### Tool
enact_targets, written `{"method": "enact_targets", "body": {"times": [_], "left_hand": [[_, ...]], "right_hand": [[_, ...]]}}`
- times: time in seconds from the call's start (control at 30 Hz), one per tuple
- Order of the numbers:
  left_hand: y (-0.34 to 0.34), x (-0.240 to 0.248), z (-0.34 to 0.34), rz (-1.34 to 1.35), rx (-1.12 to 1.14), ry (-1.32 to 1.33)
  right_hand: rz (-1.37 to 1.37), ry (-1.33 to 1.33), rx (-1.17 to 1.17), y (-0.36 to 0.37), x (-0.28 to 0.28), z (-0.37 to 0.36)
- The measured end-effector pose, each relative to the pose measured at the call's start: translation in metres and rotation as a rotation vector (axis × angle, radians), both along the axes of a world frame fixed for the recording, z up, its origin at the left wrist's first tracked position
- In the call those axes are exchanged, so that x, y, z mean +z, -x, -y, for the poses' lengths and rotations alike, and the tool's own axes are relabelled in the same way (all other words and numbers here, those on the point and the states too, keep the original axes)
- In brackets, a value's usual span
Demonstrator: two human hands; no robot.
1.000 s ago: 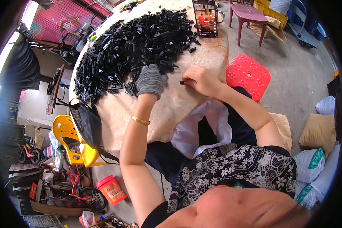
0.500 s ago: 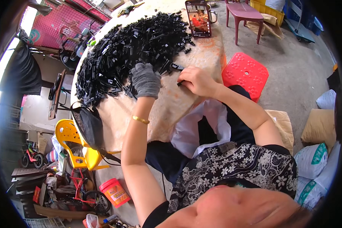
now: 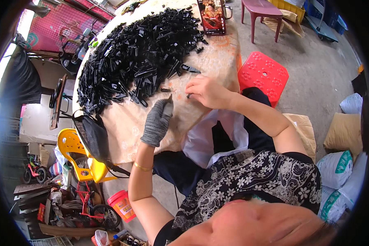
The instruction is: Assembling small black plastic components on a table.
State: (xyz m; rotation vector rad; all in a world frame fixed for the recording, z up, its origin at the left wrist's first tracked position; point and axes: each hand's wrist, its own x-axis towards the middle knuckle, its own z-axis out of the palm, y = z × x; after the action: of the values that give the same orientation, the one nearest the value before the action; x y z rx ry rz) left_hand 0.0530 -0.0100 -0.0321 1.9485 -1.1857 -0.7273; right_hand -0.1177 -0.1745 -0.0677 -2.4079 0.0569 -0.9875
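A big heap of small black plastic pieces covers much of the table. My left hand, in a grey knitted glove, is just off the heap's near edge with its fingers closed together; what they hold, if anything, I cannot make out. One loose black piece lies just beyond its fingertips. To the right, my bare right hand pinches a small black plastic piece between thumb and fingers, low over the cloth. A longer black piece lies beyond that hand.
The table wears a pale patterned cloth. A phone leans on a mug at the far edge. A red stool stands right, a yellow chair left, with a dark bag at the table's left edge.
My left hand has drawn back toward me from the heap, its fingers now pointing up and right. My right hand has shifted slightly left, still pinching a small black plastic piece.
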Motion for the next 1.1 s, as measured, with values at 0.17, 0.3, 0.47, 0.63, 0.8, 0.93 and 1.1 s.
{"method": "enact_targets", "body": {"times": [0.17,0.3,0.47,0.63,0.8,0.93,1.1], "left_hand": [[0.017,0.016,-0.012,0.118,-0.108,0.108],[0.020,0.019,-0.015,0.277,-0.083,0.058],[0.024,0.021,-0.012,0.511,-0.163,-0.007],[0.023,0.023,-0.013,0.581,-0.193,-0.010],[0.028,0.032,-0.007,0.652,-0.229,-0.045],[0.027,0.037,-0.004,0.714,-0.269,-0.122],[0.036,0.053,0.002,0.832,-0.308,-0.205]], "right_hand": [[0.041,0.000,-0.037,-0.005,-0.003,-0.002],[-0.026,-0.170,0.072,-0.003,0.014,-0.015],[-0.051,-0.171,0.076,-0.001,0.008,-0.012],[-0.003,-0.127,0.065,-0.001,0.011,-0.014],[-0.018,-0.137,0.061,0.000,0.010,-0.014],[-0.017,-0.154,0.079,0.000,0.009,-0.014],[0.030,-0.127,0.038,0.001,0.008,-0.015]]}}
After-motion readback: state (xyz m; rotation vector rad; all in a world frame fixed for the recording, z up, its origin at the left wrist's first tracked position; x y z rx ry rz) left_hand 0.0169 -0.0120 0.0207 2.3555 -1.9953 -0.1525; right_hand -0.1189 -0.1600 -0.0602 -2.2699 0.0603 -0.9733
